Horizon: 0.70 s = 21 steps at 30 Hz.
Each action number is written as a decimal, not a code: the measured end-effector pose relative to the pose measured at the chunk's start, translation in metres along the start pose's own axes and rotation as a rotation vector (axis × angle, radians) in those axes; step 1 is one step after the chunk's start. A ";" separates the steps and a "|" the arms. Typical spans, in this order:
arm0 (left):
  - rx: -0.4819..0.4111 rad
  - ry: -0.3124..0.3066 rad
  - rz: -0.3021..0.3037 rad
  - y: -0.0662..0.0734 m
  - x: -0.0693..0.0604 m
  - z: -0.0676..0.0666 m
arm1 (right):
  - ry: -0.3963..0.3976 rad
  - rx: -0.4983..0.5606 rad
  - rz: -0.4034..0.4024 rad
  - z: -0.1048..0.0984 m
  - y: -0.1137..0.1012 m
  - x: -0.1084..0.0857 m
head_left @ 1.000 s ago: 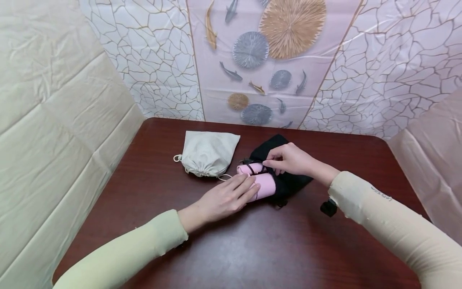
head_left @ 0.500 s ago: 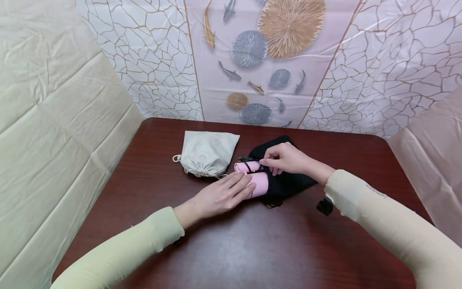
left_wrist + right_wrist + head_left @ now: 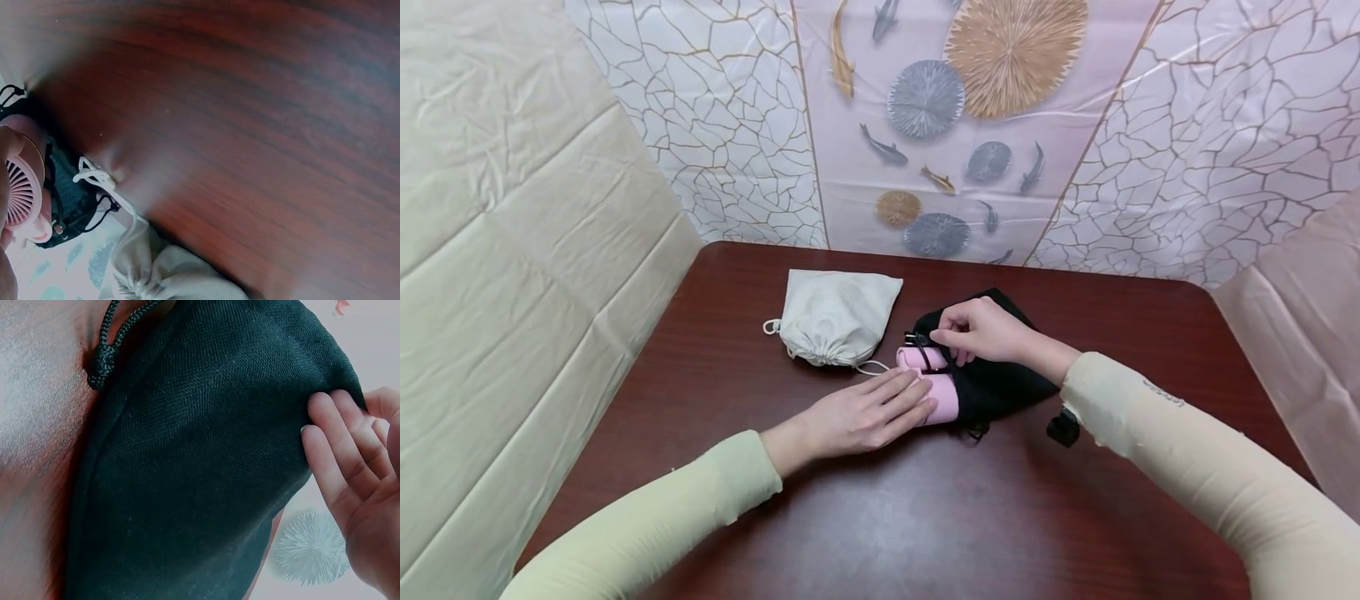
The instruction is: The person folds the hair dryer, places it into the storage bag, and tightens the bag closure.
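A pink folding hair dryer with a black cord lies partly inside a black drawstring bag. My left hand holds the dryer's outer end, fingers laid over its barrel. In the left wrist view, the vented end of the hair dryer shows beside the fingers at the left edge. My right hand pinches the upper edge of the bag's mouth between thumb and fingers. The right wrist view has this hand at the edge of the black cloth. The dryer's inner part is hidden by the bag.
A light grey drawstring pouch lies to the left of the black bag, its white cord reaching toward my left hand. Everything rests on a dark red-brown table. A patterned cloth wall rises behind the far edge.
My right hand has shifted slightly left with the bag's edge. The bag's mouth now covers more of the dryer. My left hand stays on the dryer, and the grey pouch lies unmoved.
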State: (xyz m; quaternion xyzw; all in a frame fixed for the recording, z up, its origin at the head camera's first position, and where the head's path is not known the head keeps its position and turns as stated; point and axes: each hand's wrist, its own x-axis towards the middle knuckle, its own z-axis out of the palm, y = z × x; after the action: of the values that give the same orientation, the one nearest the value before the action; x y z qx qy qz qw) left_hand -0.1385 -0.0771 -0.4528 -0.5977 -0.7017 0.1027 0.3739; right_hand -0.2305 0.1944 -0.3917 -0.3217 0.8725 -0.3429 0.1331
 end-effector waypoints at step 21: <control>-0.114 0.036 -0.063 -0.021 0.005 0.014 | 0.075 0.231 0.117 -0.003 -0.002 -0.008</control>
State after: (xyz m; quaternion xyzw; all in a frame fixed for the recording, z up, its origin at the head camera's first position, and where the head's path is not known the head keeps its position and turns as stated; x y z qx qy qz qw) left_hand -0.1632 -0.0740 -0.4479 -0.5974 -0.7181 0.0399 0.3549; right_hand -0.2247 0.2001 -0.3881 -0.2396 0.8490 -0.4443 0.1562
